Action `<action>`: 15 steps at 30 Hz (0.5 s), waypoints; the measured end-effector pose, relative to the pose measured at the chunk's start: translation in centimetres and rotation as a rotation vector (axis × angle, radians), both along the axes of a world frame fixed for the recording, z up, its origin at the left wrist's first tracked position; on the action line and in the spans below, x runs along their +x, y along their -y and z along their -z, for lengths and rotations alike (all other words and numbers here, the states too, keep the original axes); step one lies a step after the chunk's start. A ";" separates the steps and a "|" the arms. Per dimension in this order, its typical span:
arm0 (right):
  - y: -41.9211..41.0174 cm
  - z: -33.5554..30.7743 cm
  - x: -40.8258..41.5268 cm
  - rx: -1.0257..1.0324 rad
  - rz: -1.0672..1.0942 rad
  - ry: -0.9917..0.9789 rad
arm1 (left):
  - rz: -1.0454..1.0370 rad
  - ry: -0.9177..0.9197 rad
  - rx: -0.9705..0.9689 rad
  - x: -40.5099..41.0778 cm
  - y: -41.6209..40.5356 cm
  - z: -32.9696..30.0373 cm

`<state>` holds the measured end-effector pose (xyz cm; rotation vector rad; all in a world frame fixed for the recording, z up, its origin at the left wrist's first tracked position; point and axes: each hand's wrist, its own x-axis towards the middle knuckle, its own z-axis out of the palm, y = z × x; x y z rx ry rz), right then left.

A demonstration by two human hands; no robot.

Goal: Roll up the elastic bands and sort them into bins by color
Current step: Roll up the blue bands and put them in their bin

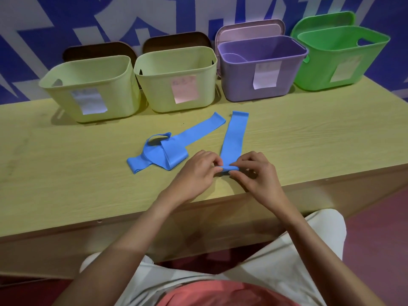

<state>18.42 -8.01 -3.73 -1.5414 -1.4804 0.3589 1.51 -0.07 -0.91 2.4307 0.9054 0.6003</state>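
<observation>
A: Step in hand: start of roll, near end of straight blue band (234, 138). Left hand (196, 171) and right hand (254, 171) both pinching first small curl, fingertips at either side of it, near front edge of worktop (66, 184). Rest of band flat, running away toward purple bin (262, 69).

B: Doing it well?

A: Judged: keep both pinches level so edges stack square; roll tight, w/ light forward pull, since stretchy strip likely to spring open if loosened. Keep flat part straight, no twist.

B: Materials, shapes?

A: Band: thin, smooth, matte, rubbery, ribbon-shaped. Second blue band (163, 151) just left, folded and looped, not rolled. Worktop: pale wood-grain, flat. Bins: smooth plastic, rounded corners, paper labels on fronts; two pale yellow bins (92, 89) (176, 80), purple, green bin (340, 58). Label text illegible, so blue's bin not told.
</observation>
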 end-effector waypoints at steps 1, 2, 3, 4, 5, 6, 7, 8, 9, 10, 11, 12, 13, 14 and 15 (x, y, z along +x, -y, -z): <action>0.5 -0.3 -0.2 0.018 -0.032 -0.039 | -0.023 0.022 -0.079 -0.3 0.4 -0.3; 0.9 -0.6 -0.4 0.038 -0.063 -0.070 | -0.039 0.042 -0.161 -0.5 0.8 -0.7; 1.3 -0.8 -0.6 0.059 -0.088 -0.090 | -0.045 0.065 -0.240 -0.7 1.2 -1.0; 1.6 -1.1 -0.7 0.074 -0.110 -0.111 | -0.046 0.094 -0.315 -0.9 1.5 -1.4; 1.9 -1.3 -0.9 0.078 -0.123 -0.145 | -0.047 0.127 -0.381 -1.1 1.7 -1.8; 2.1 -1.5 -1.2 0.074 -0.130 -0.187 | -0.049 0.165 -0.444 -1.2 2.0 -2.3; 2.3 -1.6 -1.4 0.072 -0.129 -0.220 | -0.054 0.209 -0.504 -1.3 2.2 -2.8; 2.4 -1.8 -1.7 0.075 -0.122 -0.239 | -0.062 0.255 -0.556 -1.4 2.4 -3.3; 2.4 -1.9 -1.9 0.086 -0.112 -0.244 | -0.071 0.303 -0.589 -1.5 2.6 -3.8; 2.5 -2.1 -2.2 0.103 -0.097 -0.241 | -0.083 0.347 -0.599 -1.5 2.8 -4.2; 2.4 -2.3 -2.4 0.122 -0.079 -0.236 | -0.095 0.388 -0.589 -1.6 3.0 -4.5; 2.4 -2.6 -2.5 0.141 -0.064 -0.236 | -0.108 0.423 -0.567 -1.6 3.2 -4.8; 2.3 -3.0 -2.7 0.158 -0.055 -0.242 | -0.120 0.454 -0.542 -1.6 3.4 -5.0; 2.3 -3.4 -2.9 0.172 -0.051 -0.253 | -0.129 0.482 -0.514 -1.6 3.7 -5.3; 2.2 -3.8 -3.0 0.185 -0.050 -0.265 | -0.138 0.506 -0.486 -1.6 3.9 -5.5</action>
